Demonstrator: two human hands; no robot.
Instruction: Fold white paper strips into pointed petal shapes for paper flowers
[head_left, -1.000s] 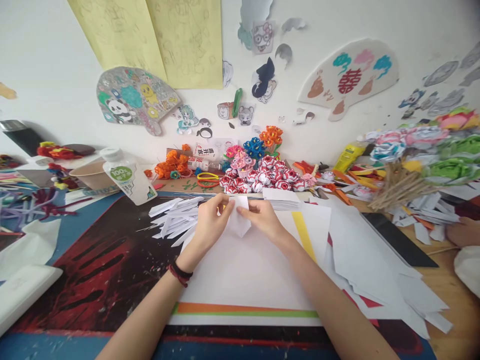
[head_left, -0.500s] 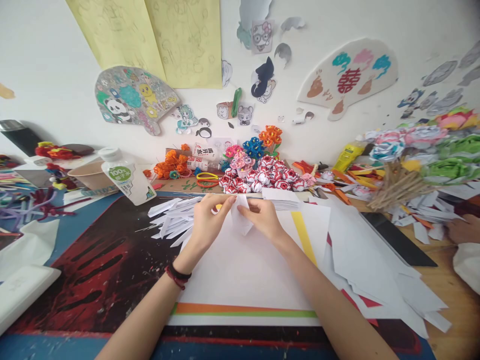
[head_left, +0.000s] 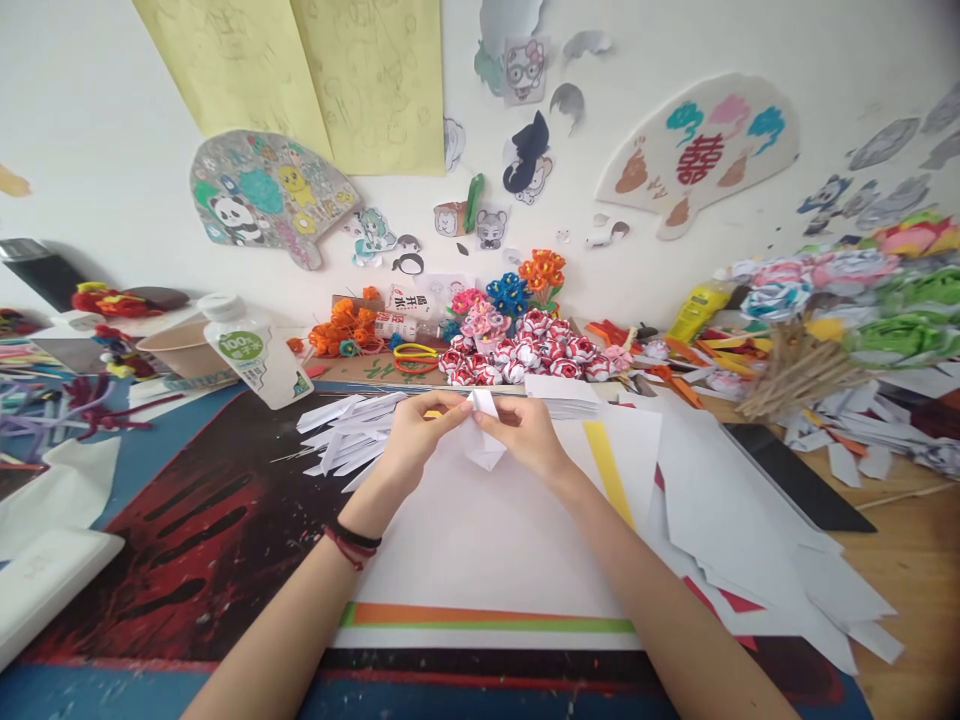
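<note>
Between my two hands is a small folded piece of white paper (head_left: 484, 445), raised above a large white sheet (head_left: 487, 550). My left hand (head_left: 426, 430) pinches its upper left edge between thumb and fingers. From the other side my right hand (head_left: 529, 432) grips it, thumb on the near face. Left of my hands lies a loose pile of folded white paper strips (head_left: 341, 435). Just behind my right hand sits a stack of white paper (head_left: 562, 395). A yellow strip (head_left: 607, 475) rests on the sheet to the right.
Red-and-white paper flowers (head_left: 525, 350) stand along the back by the wall. At left are a white bottle (head_left: 255, 350), a paper cup (head_left: 184, 355) and a white box (head_left: 56, 590). Overlapping white sheets (head_left: 735, 510) and a black flat panel (head_left: 799, 480) lie to the right.
My left fingers have come closer to my right thumb, and the paper's fold now shows at a different angle. The other person's hand and sleeve at the right edge have gone from view.
</note>
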